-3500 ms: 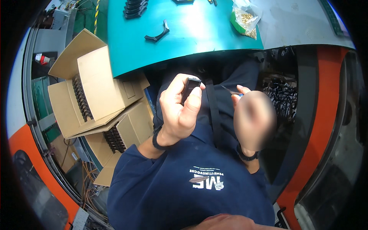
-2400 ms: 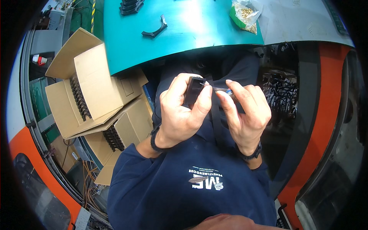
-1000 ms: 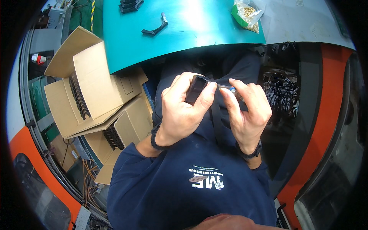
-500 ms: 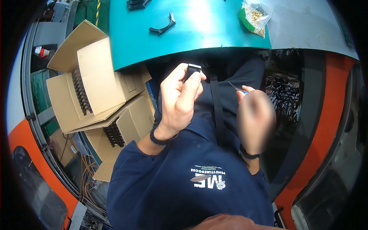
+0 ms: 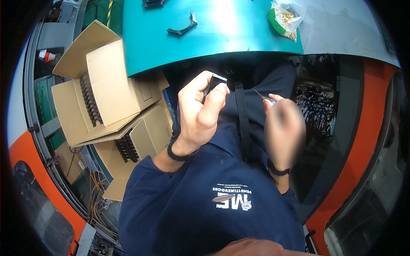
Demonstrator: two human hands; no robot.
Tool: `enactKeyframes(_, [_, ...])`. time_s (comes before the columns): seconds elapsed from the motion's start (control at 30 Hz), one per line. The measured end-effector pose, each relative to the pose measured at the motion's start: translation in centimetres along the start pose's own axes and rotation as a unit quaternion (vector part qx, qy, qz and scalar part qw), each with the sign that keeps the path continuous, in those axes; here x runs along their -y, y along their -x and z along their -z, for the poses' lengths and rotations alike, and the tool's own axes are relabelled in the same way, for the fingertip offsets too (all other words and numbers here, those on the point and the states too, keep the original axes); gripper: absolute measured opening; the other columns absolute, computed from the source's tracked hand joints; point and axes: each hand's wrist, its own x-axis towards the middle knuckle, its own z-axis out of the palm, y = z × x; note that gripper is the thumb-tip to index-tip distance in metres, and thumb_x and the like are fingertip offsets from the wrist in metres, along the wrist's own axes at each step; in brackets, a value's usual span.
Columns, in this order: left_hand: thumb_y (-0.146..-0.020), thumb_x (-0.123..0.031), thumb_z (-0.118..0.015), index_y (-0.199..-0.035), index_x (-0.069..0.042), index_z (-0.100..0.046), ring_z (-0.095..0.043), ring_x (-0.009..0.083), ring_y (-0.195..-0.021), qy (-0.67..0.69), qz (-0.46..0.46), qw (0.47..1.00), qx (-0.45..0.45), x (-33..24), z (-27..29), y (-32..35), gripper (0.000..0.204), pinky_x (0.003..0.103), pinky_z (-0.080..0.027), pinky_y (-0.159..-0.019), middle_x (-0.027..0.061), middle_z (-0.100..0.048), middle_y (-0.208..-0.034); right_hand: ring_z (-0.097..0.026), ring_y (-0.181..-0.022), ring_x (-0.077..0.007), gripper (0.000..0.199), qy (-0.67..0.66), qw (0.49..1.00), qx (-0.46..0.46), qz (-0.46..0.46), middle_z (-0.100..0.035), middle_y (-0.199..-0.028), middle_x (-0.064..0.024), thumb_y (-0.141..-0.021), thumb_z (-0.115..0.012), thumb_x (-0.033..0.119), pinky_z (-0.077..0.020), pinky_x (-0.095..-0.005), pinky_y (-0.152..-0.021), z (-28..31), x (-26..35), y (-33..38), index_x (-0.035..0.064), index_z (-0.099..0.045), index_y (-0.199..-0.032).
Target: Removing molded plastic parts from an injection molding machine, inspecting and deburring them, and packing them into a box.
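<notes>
Since a second ago, the right hand (image 5: pixel 284 130) has drawn back from the black part (image 5: pixel 217 82), leaving open room between the two hands over the dark trousers (image 5: pixel 273 83). The left hand (image 5: pixel 197 112) holds that part near the front edge of the green tabletop (image 5: pixel 205 42) — thumb and fingers closed around it. The right fingertips pinch a thin pointed tool (image 5: pixel 261 94); blur hides the other fingers, so I cannot tell their curl. A curved black piece (image 5: pixel 186 30) lies inside the edge, a clear bag (image 5: pixel 287 19) by the right border — green surface between them.
</notes>
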Motion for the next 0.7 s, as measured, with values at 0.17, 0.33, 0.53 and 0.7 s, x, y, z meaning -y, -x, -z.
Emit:
enactKeyframes(0.17, [-0.094,-0.016,-0.050,-0.087,0.002,-0.056,-0.034,0.0027,-0.052,0.009,-0.004,1.000,-0.006,-0.2,-0.2,0.1,0.020,0.020,-0.026,-0.050,-0.0019,-0.045,-0.062,-0.060,-0.066,-0.0185,0.021,-0.036,0.997,0.043,-0.052,-0.063,-0.075,-0.0111,-0.082,-0.077,0.013,-0.0452,-0.0281,-0.060,0.4,0.6,-0.1,-0.0023,-0.068,-0.095])
enactKeyframes(0.33, [-0.094,-0.015,-0.053,-0.087,0.001,-0.056,-0.035,0.0023,-0.055,-0.011,0.000,1.000,-0.013,-0.7,-0.5,0.5,0.018,0.019,-0.027,-0.050,-0.0022,-0.048,-0.068,-0.062,-0.065,-0.0154,0.019,-0.100,0.989,0.102,-0.038,-0.064,-0.076,-0.0108,-0.089,-0.071,0.013,-0.0457,-0.0258,-0.059,1.0,1.5,-0.6,-0.0028,-0.069,-0.100])
enactKeyframes(0.53, [-0.094,-0.014,-0.056,-0.089,0.000,-0.056,-0.037,0.0015,-0.057,-0.009,-0.002,1.000,0.012,-1.1,-0.5,1.2,0.015,0.019,-0.027,-0.051,-0.0008,-0.051,-0.075,-0.064,-0.065,-0.0147,0.016,-0.156,0.977,0.139,-0.051,-0.066,-0.078,-0.0119,-0.092,-0.065,0.006,-0.0479,-0.0241,-0.061,1.3,2.7,-0.9,-0.0036,-0.068,-0.104])
enactKeyframes(0.7, [-0.089,-0.009,-0.059,-0.085,0.001,-0.057,-0.043,0.0023,-0.060,0.024,0.020,1.000,-0.002,-1.8,-0.5,1.7,0.011,0.021,-0.035,-0.055,-0.0029,-0.052,-0.066,-0.063,-0.064,-0.0176,0.023,-0.189,0.971,0.139,0.037,-0.065,-0.077,-0.0120,-0.087,-0.064,-0.006,-0.0486,-0.0256,-0.059,1.0,4.1,-1.9,-0.0029,-0.067,-0.109])
